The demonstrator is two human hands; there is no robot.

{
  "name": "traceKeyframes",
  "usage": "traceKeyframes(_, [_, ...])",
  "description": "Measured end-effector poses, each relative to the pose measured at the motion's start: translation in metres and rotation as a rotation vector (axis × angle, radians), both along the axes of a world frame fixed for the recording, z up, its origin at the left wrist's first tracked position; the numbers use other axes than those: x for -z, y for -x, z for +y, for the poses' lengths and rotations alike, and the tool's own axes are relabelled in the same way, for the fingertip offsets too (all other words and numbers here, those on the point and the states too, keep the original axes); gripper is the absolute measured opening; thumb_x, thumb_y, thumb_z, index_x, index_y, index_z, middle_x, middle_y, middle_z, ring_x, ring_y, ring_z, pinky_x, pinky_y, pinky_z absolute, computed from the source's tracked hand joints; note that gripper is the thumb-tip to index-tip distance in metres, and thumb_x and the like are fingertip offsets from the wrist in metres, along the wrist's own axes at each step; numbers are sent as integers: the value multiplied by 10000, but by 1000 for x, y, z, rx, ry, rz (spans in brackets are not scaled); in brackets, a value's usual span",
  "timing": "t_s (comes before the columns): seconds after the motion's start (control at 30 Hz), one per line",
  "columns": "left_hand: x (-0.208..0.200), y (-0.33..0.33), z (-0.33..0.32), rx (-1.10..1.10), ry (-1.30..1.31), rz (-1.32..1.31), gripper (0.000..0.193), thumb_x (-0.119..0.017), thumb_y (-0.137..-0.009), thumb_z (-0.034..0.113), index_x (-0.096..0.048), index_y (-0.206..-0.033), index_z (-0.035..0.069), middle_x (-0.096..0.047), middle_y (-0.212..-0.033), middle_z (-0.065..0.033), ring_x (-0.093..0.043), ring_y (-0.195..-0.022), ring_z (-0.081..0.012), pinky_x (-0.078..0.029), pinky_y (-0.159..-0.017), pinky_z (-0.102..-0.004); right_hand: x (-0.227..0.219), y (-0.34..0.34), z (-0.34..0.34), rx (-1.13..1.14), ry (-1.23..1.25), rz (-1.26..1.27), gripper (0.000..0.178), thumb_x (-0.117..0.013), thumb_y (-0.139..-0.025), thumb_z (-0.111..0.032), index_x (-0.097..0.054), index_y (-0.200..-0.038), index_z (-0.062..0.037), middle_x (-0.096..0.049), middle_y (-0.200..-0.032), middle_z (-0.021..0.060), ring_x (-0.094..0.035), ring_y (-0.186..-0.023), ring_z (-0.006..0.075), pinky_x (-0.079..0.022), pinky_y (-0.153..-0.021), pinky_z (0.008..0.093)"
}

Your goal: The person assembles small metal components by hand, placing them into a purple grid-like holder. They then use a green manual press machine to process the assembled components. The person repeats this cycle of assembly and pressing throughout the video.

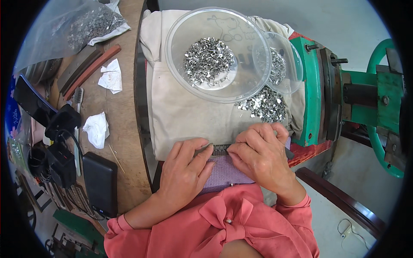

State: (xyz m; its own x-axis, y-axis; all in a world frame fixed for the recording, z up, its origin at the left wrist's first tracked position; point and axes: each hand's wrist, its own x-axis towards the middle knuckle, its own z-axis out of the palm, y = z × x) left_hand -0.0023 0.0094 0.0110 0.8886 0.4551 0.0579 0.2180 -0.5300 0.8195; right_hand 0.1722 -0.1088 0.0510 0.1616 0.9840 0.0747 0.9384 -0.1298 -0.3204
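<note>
A short dark metal strip with a row of slots (220,149) lies crosswise in front of me, over a lilac woven cloth (223,172). My left hand (185,170) is closed on its left end, the fingers covering that part. At the other end, the bent fingers of my right hand (260,157) come together against the strip. Whatever sits between those right fingertips is hidden. Beyond my right hand, a heap of small shiny metal pieces (262,105) rests on the beige cloth (185,116).
Farther off stands a large clear plastic tub (170,64) holding small metal parts (208,60). A smaller clear bowl (296,64) overlaps its right side. Green machinery (313,94) borders the right. A wooden table (129,99) at left carries a black power bank (100,184), a brush (78,96) and crumpled tissue (96,130).
</note>
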Motion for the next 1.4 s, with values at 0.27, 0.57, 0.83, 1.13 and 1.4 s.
traceKeyframes(0.27, [0, 0, 0, 0, 7, -1, 418, -804, -726, 13, -694, -1128, -14, -611, -1165, -146, -591, -958, -317, -526, -785, -385, -3, -1, 0, 8, 8, 39, 175, -786, -677, -151, -711, -834, -138, -583, -918, -29, -565, -994, 190, -306, -945, 398])
traceKeyframes(0.57, [0, 0, 1, -1, -1, -10, 422, -807, -721, 14, -696, -1127, -12, -611, -1168, -146, -592, -956, -314, -528, -778, -380, -4, -2, 3, -8, 39, 25, 169, -781, -683, -148, -706, -833, -135, -582, -920, -17, -560, -1010, 199, -305, -952, 408])
traceKeyframes(0.83, [0, 0, 0, 2, -4, -9, 420, -806, -724, 22, -697, -1128, -12, -610, -1169, -149, -591, -961, -320, -527, -787, -386, -4, -2, 2, -6, 14, 40, 170, -785, -677, -150, -706, -827, -137, -587, -918, -22, -564, -1004, 196, -304, -939, 410])
traceKeyframes(1.13, [0, 0, 0, -1, -1, -10, 417, -804, -729, 29, -695, -1129, -13, -610, -1167, -146, -590, -957, -316, -523, -788, -387, -3, -1, 4, -11, 28, 4, 176, -788, -671, -152, -708, -827, -135, -586, -913, -23, -568, -1001, 195, -300, -940, 412])
traceKeyframes(1.4, [0, 0, 0, -2, -6, -11, 418, -805, -726, 23, -694, -1126, -19, -609, -1166, -144, -590, -949, -311, -521, -787, -387, -5, -3, 2, -18, 38, 60, 180, -789, -664, -142, -706, -824, -138, -585, -918, -25, -566, -998, 194, -304, -947, 414])
